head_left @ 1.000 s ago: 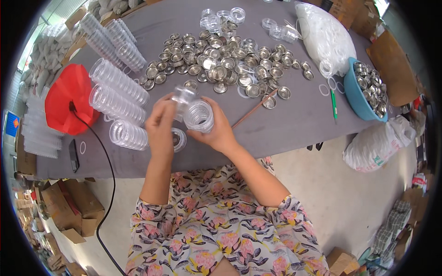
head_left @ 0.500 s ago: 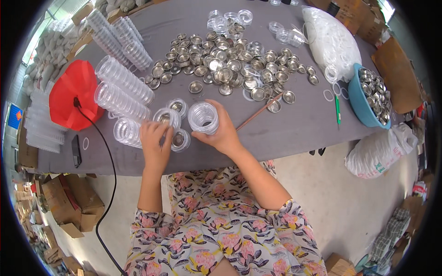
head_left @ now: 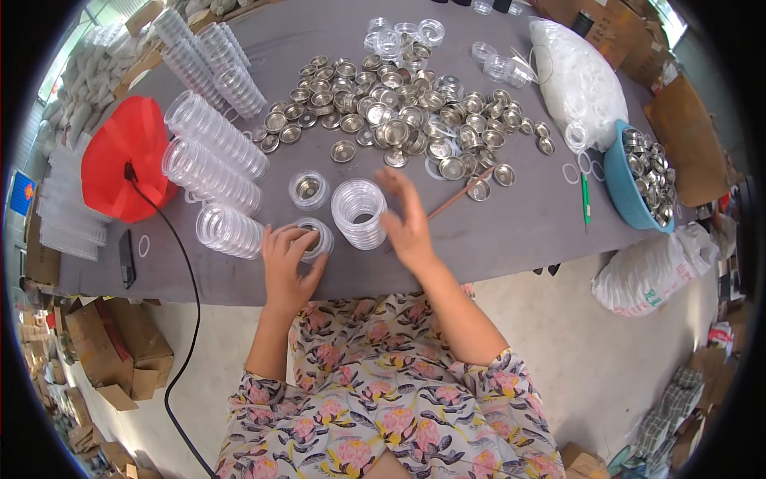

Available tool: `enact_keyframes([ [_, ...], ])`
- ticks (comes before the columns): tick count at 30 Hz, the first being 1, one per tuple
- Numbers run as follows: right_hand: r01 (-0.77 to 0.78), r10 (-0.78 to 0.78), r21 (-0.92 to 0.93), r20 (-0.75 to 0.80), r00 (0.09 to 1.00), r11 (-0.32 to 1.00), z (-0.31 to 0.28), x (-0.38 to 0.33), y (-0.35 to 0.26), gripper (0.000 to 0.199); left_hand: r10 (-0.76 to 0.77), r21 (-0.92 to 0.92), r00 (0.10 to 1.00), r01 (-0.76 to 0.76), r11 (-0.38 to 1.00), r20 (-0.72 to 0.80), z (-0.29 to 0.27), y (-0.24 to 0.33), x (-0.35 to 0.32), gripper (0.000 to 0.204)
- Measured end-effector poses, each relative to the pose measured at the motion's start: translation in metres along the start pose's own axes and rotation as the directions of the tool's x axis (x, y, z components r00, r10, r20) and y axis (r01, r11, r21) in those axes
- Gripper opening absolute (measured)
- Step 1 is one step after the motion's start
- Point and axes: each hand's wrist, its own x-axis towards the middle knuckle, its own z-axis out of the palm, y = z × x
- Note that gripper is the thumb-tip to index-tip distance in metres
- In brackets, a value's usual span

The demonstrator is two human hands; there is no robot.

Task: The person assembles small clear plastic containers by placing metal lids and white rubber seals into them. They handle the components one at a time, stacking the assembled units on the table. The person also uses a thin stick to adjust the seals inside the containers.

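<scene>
My left hand (head_left: 289,263) curls its thumb and fingers around a low clear plastic cup (head_left: 321,232) with a metal dish inside; the fingers hide part of it. Behind that cup sits a similar clear cup (head_left: 309,190), also with a metal dish in it. A stack of clear plastic rings (head_left: 359,214) stands upright to the right of both. My right hand (head_left: 408,222) is beside this stack with fingers spread and nothing in them, the fingertips close to its right side. Left of my left hand lies a row of nested clear cups (head_left: 230,231).
Many small metal dishes (head_left: 391,112) are heaped across the table's middle. More nested clear cups (head_left: 211,172) lie leftward, near a red cover (head_left: 124,164) with a black cable (head_left: 187,263). At right are a blue basin (head_left: 624,184), a green pen (head_left: 586,199) and a white plastic bag (head_left: 578,84).
My right hand has let go of the stack of rings, which now stands on the table. My left hand has moved right onto the near cup. A clear piece between the two cups is gone.
</scene>
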Motion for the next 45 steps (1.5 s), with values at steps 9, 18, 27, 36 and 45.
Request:
enact_keyframes([
  [9, 0.138, -0.038, -0.85, 0.138, 0.99, 0.508, -0.034, 0.057, 0.047, 0.041, -0.007, -0.101, 0.991, -0.006, 0.995, -0.131, 0.007, 0.008, -0.008, 0.032],
  [18, -0.035, 0.008, -0.857, -0.036, 0.999, 0.515, -0.018, 0.067, 0.027, 0.041, 0.009, -0.146, 0.98, -0.038, 0.989, -0.197, 0.002, 0.013, -0.013, 0.03],
  [27, 0.1, -0.093, 0.121, -0.062, 0.994, 0.988, 0.008, 0.007, -0.086, 0.038, 0.058, -0.35, 0.945, -0.176, 0.92, -0.323, -0.011, 0.078, 0.039, 0.037],
  [36, 0.224, -0.257, -0.369, -0.041, 0.966, 0.902, -0.006, 0.0, -0.077, 0.046, -0.152, -0.597, 0.963, -0.012, 0.802, -0.224, -0.013, 0.069, 0.049, 0.053],
  [45, -0.033, 0.067, -0.32, 0.094, 0.993, 0.947, 0.007, -0.011, -0.034, 0.078, -0.043, -0.351, 0.989, -0.009, 0.936, -0.141, -0.02, 0.059, 0.072, 0.04],
])
